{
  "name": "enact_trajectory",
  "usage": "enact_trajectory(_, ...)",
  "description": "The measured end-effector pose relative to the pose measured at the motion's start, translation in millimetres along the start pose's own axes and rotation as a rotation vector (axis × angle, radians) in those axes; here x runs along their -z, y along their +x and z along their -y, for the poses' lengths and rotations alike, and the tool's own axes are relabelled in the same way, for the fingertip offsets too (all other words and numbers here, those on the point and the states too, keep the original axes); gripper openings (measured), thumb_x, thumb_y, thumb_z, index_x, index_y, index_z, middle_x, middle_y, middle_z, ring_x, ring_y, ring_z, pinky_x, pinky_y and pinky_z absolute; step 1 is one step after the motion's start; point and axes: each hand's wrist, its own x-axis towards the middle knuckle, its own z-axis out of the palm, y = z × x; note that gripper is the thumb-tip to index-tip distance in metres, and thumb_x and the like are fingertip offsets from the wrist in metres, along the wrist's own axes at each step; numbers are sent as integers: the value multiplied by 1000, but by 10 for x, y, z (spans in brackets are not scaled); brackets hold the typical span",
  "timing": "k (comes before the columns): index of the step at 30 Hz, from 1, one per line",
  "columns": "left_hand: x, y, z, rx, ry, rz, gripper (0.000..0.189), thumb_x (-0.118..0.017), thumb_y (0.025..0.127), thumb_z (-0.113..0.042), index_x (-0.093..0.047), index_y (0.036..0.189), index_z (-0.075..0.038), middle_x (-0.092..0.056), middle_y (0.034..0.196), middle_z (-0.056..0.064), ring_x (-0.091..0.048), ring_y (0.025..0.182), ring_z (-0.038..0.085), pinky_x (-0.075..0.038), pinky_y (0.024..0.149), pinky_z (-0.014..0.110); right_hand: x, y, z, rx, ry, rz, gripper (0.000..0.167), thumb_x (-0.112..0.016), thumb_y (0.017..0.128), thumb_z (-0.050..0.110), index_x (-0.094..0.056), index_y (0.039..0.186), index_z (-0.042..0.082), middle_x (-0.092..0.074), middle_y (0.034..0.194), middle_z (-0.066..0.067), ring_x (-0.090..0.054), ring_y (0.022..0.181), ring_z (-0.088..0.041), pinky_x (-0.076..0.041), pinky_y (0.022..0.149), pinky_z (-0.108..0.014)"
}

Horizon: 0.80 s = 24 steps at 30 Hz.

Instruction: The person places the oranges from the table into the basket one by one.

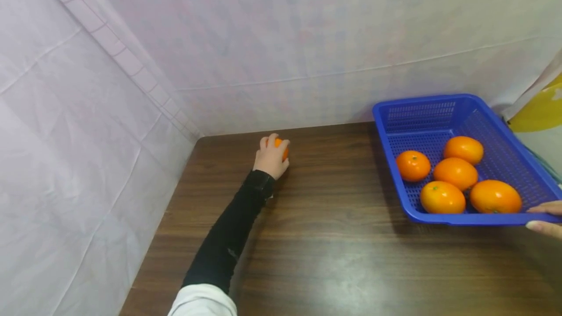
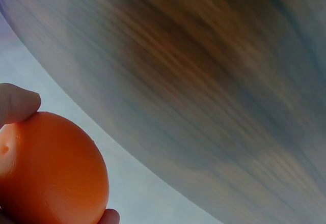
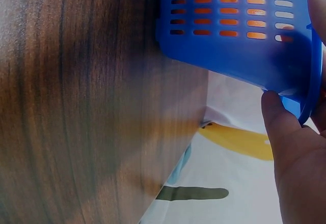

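Near the far edge of the table, my left hand [image 1: 270, 159] grips an orange [image 1: 278, 143], with the fingers curled over it from above. The left wrist view shows the same smooth orange [image 2: 58, 170] between thumb and fingertip. A blue plastic basket [image 1: 395, 111] with slotted walls stands on the right, several oranges [image 1: 455, 173] lying in its front half. My right hand [image 1: 549, 217] holds the basket's rim at the near right corner. In the right wrist view, its thumb [image 3: 285, 122] lies along the basket's outer wall [image 3: 229, 51].
The brown wood-grain table [image 1: 333, 238] reaches back to a pale cloth wall [image 1: 281, 38]. Another pale cloth [image 1: 66, 160] hangs along the left side. A cloth with a yellow patch [image 1: 540, 108] is beyond the basket on the right.
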Motion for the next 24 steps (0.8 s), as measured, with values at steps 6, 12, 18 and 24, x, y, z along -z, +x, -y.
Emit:
enact_trajectory(6,-37,8,-78,-29,0,-7,50,-70,93,-25,-55,141,-22,-37,152,17,-37,138,42,-56,90,54,3,7,-5,9,-1,1,68,-83,67,-9,-67,93,52,-47,104,54,-43,98,33,-25,82,5)
enact_trajectory(12,-23,-1,-178,-51,-14,-15,50,-70,93,-25,-55,141,-22,-37,153,16,-37,138,42,-56,90,54,9,3,75,-28,-1,5,67,-83,70,-6,-65,93,54,-47,102,55,-42,97,33,-25,81,5)
enact_trajectory(18,-1,11,-295,-78,-6,-6,50,-68,94,-26,-53,142,-24,-36,153,14,-37,138,41,-56,91,51,17,10,167,-31,6,-4,69,-83,70,-8,-64,94,54,-48,102,55,-43,97,33,-25,82,5)
enact_trajectory(24,20,20,-399,-107,-1,-14,51,-68,94,-28,-53,142,-24,-37,152,14,-38,137,40,-57,90,50,14,14,241,-34,27,-14,68,-82,70,-10,-67,94,53,-50,102,54,-45,97,32,-25,82,5)
